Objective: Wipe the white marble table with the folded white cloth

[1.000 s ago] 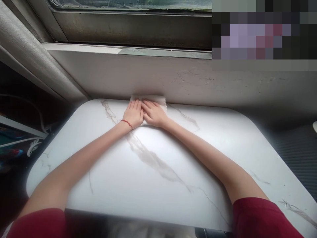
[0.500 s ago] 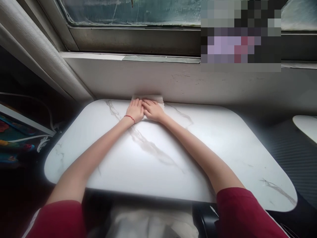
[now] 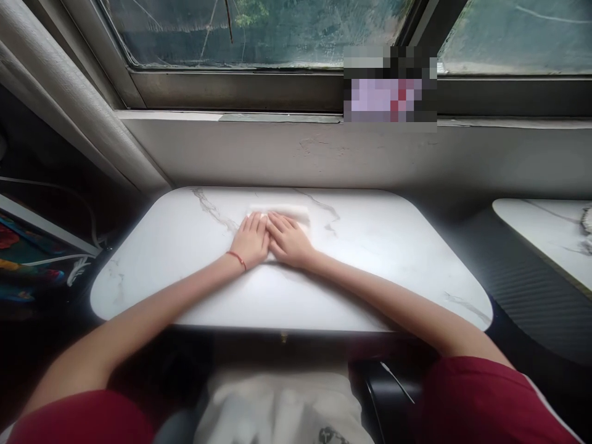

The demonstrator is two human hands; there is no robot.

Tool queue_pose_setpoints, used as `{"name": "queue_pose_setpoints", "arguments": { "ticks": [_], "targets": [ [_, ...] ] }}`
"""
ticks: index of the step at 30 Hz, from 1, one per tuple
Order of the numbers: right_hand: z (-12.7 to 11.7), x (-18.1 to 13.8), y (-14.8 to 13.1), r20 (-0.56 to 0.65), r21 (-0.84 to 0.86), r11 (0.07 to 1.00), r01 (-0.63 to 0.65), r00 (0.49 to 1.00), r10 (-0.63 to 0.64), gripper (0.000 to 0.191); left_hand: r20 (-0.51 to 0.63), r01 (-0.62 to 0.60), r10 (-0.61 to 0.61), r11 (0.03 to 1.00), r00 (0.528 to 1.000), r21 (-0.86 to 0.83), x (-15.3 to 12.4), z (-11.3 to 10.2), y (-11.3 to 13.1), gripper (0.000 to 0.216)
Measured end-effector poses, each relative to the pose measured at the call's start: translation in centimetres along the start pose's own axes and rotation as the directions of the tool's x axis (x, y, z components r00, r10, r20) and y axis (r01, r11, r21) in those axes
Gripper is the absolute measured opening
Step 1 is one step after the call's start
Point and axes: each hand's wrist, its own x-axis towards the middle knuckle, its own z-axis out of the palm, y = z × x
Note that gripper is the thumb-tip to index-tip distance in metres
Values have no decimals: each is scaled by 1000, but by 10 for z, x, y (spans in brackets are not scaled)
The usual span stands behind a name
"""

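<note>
My left hand (image 3: 252, 242) and right hand (image 3: 290, 243) lie flat, side by side, pinning the cloth (image 3: 293, 212) at twelve o'clock on the table (image 3: 379, 234), probably to spread pressure evenly; beyond, also at twelve, is the window (image 3: 287, 37).

Head-worn view, close above table (image 3: 296, 299), facing forward and down toward window (image 3: 287, 37).

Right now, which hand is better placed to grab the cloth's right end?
Probably the right hand: it rests on the cloth, nearer that end. The left hand lies beside it, toward the cloth's left end.
</note>
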Motion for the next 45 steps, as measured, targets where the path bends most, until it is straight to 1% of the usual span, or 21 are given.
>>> {"name": "queue_pose_setpoints", "arguments": {
  "ticks": [2,5,7,10,14,18,20,24,27,31,37,40,45],
  "targets": [
    [-13,-35,-16,-14,28,999,41,999,-40,56,-13,-50,50,999,999,-12,-31,-8,24,57],
    [-34,-81,-37,-18,62,997,54,998,-53,57,-26,-150,149,988,989,-48,-69,-18,55,59],
    [-46,-102,-44,7,70,996,51,999,-52,57,-21,-193,192,979,981,-63,-82,-21,68,60],
    [-56,-116,-45,30,71,997,38,999,-40,58,-6,-229,229,971,973,-71,-83,-19,78,63],
    [-58,-116,-31,47,44,999,6,999,-9,59,6,-259,260,962,966,-88,-62,-13,82,63],
    [-55,-107,-6,40,1,1000,-9,999,9,59,11,-278,281,956,960,-96,-32,-5,82,62],
    [-52,-98,14,41,-5,1000,-5,999,5,60,14,-266,268,959,963,-102,-13,1,80,63],
    [-46,-77,64,64,-3,1000,12,998,-12,59,20,-217,221,969,975,-118,31,15,78,62],
    [-43,-62,98,69,-17,1000,3,998,-2,58,26,-194,198,974,980,-118,63,25,79,62],
    [-41,-50,132,68,-28,1000,-14,998,16,58,37,-147,152,982,988,-122,95,36,83,61],
    [-39,-38,169,56,5,1000,-10,998,10,56,46,-108,112,990,993,-93,126,43,89,60],
    [-39,-33,183,37,13,1000,-16,999,16,56,50,-93,96,993,994,-73,140,45,92,59],
    [-40,-26,202,45,11,999,-50,998,49,56,36,-71,74,994,997,-84,159,50,95,57]
  ]
}}
